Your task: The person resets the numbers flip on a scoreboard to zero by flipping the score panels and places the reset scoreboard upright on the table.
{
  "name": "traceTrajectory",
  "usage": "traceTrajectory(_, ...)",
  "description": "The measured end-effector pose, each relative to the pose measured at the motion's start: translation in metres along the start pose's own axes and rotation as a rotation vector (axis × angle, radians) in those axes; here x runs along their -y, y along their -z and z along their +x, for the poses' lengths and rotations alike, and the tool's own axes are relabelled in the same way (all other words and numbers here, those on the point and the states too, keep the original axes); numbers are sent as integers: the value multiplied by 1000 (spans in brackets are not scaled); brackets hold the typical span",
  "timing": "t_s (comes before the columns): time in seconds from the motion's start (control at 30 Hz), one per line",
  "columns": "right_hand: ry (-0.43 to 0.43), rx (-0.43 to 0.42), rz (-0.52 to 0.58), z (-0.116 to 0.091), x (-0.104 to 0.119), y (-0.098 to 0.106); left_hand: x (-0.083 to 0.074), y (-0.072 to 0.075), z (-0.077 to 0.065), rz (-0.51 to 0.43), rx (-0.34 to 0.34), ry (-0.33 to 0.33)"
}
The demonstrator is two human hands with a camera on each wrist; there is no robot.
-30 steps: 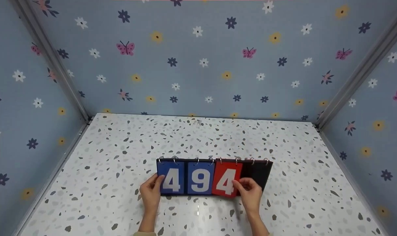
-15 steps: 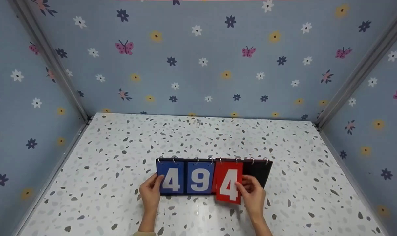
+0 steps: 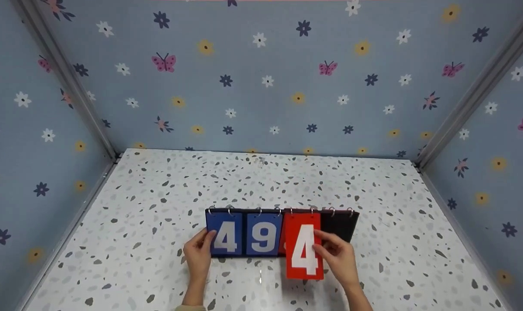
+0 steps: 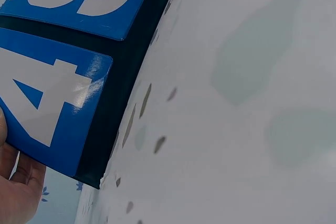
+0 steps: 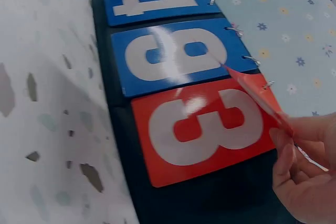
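A black flip scoreboard (image 3: 341, 224) stands on the speckled surface, its number cards hung on metal rings. My left hand (image 3: 197, 255) grips its left edge, thumb on the blue 4 card (image 3: 225, 235); the left wrist view shows fingers behind the board. Beside that card is a blue 9 card (image 3: 264, 233). Between thumb and fingers, my right hand (image 3: 340, 261) pinches the right edge of a red 4 card (image 3: 304, 248), which is lifted away from the board. Beneath it, the right wrist view reveals a red 3 card (image 5: 205, 129) lying against the backing.
White terrazzo-patterned tabletop (image 3: 179, 181) surrounds the board. Blue flowered panels (image 3: 261, 86) rise behind and at both sides, with grey metal posts (image 3: 71, 82) at the corners.
The red 4 card has swung out from the board towards me, its lower edge moving down. My right hand has moved right and slightly down with it. The left hand stays put.
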State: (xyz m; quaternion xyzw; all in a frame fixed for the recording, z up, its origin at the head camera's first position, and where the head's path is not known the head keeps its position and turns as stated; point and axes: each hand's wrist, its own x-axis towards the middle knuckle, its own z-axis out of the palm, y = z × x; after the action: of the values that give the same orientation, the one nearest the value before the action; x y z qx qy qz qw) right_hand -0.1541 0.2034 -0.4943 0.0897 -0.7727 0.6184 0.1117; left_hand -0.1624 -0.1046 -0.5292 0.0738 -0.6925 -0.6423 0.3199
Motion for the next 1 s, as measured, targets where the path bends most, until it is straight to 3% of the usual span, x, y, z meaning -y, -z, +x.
traceTrajectory(0.13,-32,128,128,3,7,11,0,1,1,-3,2,-1)
traceTrajectory(0.3,50,189,158,8,16,17,0,1,1,-3,0,-5)
traceTrajectory(0.5,164,77,60,16,36,13,0,1,0,8,-1,21)
traceTrajectory(0.73,357,-80,-71,30,60,5,0,1,0,22,-2,13)
traceTrajectory(1.0,469,-152,-72,55,64,0,0,1,0,22,4,20)
